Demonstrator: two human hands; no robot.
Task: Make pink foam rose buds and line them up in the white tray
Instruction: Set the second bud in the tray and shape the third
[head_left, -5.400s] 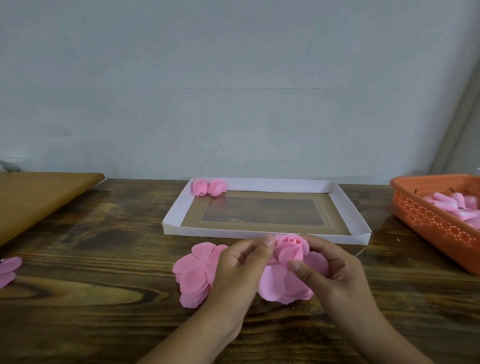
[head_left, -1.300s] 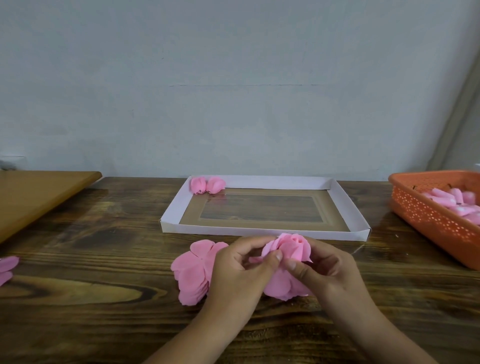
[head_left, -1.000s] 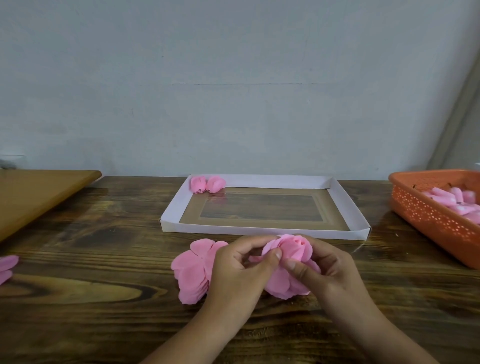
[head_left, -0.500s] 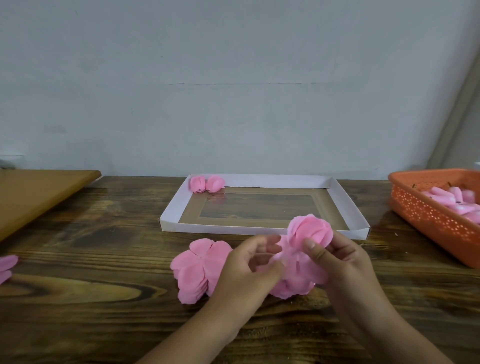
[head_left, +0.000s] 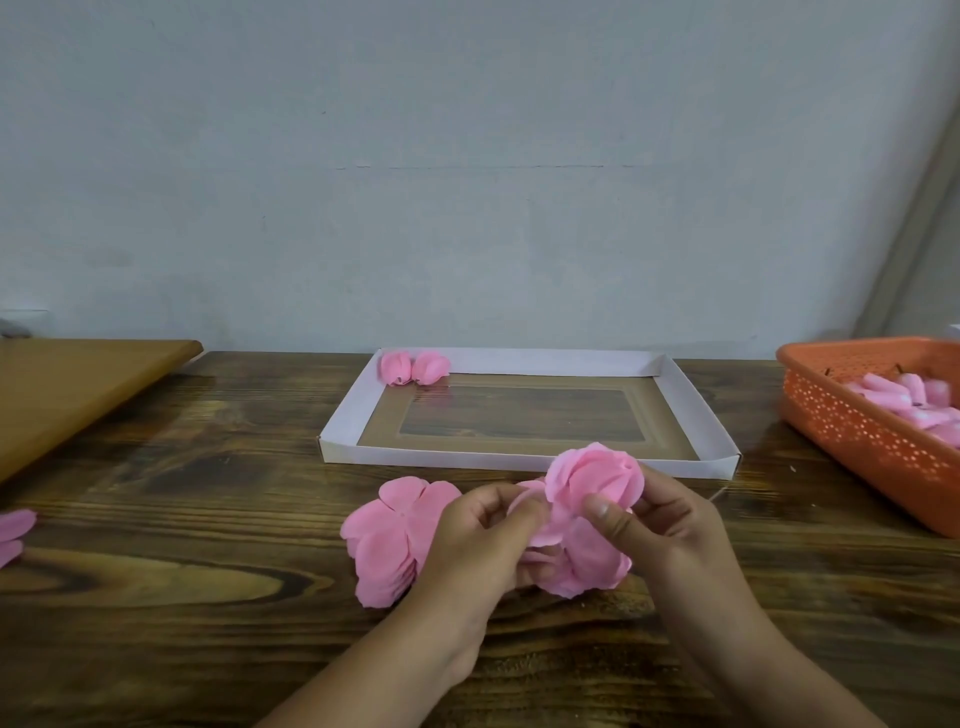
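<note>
We are shaping the third bud (head_left: 592, 480) — right hand (head_left: 670, 525) gripping it above the table (head_left: 156, 519), left hand (head_left: 483, 540) pinching a loose petal (head_left: 530, 512). Two finished buds (head_left: 414, 367) sitting in the tray (head_left: 691, 405). Next, we judge — wrapping that petal on snugly

Pink rose bud (head_left: 597, 475), orange basket (head_left: 862, 441)

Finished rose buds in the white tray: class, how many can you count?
2. One rose bud lies in the white tray's far-left corner; the second rose bud touches it on the right. None seem hidden.
</note>
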